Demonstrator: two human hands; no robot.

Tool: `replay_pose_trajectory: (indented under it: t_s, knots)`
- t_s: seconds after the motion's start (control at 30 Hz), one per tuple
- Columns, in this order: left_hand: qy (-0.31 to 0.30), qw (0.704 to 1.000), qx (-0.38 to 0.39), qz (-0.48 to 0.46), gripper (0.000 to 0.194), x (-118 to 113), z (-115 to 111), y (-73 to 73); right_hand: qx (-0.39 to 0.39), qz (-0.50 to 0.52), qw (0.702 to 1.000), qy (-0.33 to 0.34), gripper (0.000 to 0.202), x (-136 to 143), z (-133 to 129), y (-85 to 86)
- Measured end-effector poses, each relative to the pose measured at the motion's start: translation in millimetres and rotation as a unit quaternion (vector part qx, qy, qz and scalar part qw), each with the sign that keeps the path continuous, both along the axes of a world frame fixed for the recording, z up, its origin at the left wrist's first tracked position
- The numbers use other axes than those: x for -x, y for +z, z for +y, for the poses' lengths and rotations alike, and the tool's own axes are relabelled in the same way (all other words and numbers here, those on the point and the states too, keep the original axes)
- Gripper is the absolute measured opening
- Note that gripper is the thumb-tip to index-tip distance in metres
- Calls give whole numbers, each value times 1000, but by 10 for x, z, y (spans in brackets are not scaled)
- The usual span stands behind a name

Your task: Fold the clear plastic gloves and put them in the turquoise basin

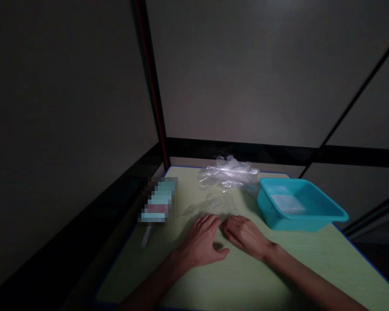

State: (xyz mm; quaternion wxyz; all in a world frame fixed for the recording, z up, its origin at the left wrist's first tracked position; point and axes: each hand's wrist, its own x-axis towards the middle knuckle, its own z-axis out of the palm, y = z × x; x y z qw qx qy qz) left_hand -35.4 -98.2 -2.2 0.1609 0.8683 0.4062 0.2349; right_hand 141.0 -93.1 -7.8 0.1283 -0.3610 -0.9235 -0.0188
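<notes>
My left hand [202, 242] rests low over the table, its fingers bent forward and its thumb held well apart; I see nothing in its grasp. Close beside it, my right hand [244, 233] is closed with the fingers curled under, and whatever they hold, if anything, is hidden. Just beyond both hands lies a thin, flat piece of clear plastic [214, 201], faint against the tabletop. Whether it reaches under the fingers I cannot tell. Farther back is a crumpled heap of clear plastic [230, 172].
To the right stands a turquoise plastic basin [298, 224] with a whitish flat item [288, 204] inside. A blurred-out light blue object [158, 201] lies at the left edge, a pale strip [145, 236] below it. The green table [246, 280] meets dark-trimmed walls behind and left.
</notes>
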Motion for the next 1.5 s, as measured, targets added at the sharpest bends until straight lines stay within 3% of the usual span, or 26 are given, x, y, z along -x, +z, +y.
replay_pose_trajectory:
  t_s: [0.1, 0.2, 0.3, 0.4, 0.53, 0.63, 0.77, 0.87, 1.0, 1.17, 1.3, 1.4, 1.5]
  knots:
    - [10, 995, -40, 89, 50, -50, -83, 23, 29, 33, 999, -27, 24, -3, 32, 146]
    - [0, 988, -55, 146, 34, -52, -95, 7, 55, 5, 998, 20, 21, -75, 33, 251]
    - [-18, 981, -76, 180, 17, -53, -82, -18, 59, -42, 996, 53, 21, -141, -2, 281]
    - [-25, 977, -95, 190, 15, -76, -56, -33, 47, -62, 997, 29, 28, -140, -41, 250]
    - [-6, 988, -69, 136, 17, -84, 1, 12, 22, -65, 998, -14, 21, -91, -38, 196]
    - [30, 997, -28, 72, 16, -33, 49, 125, 23, -37, 997, -58, 17, -86, -5, 224]
    - [73, 997, -9, -23, 15, 45, 106, 326, 85, 116, 984, -108, 17, -101, 53, 406]
    - [85, 995, -25, -49, 29, 69, 172, 440, 94, 205, 969, -102, 14, -94, 109, 609]
    - [121, 989, -60, -57, 9, 87, 344, 519, 43, 191, 973, -124, 12, -78, 202, 829]
    - [149, 982, -80, -84, 12, 105, 639, 565, -28, 106, 975, -192, 15, -36, 418, 913]
    - [165, 974, -104, -119, 15, 75, 855, 618, -65, 113, 963, -236, 16, 36, 612, 940]
    - [183, 962, -137, -149, 13, 82, 903, 771, -105, 135, 951, -256, 19, 81, 621, 1057]
    - [179, 943, -203, -193, 13, 149, 785, 997, -210, 187, 935, -218, 19, 79, 483, 1200]
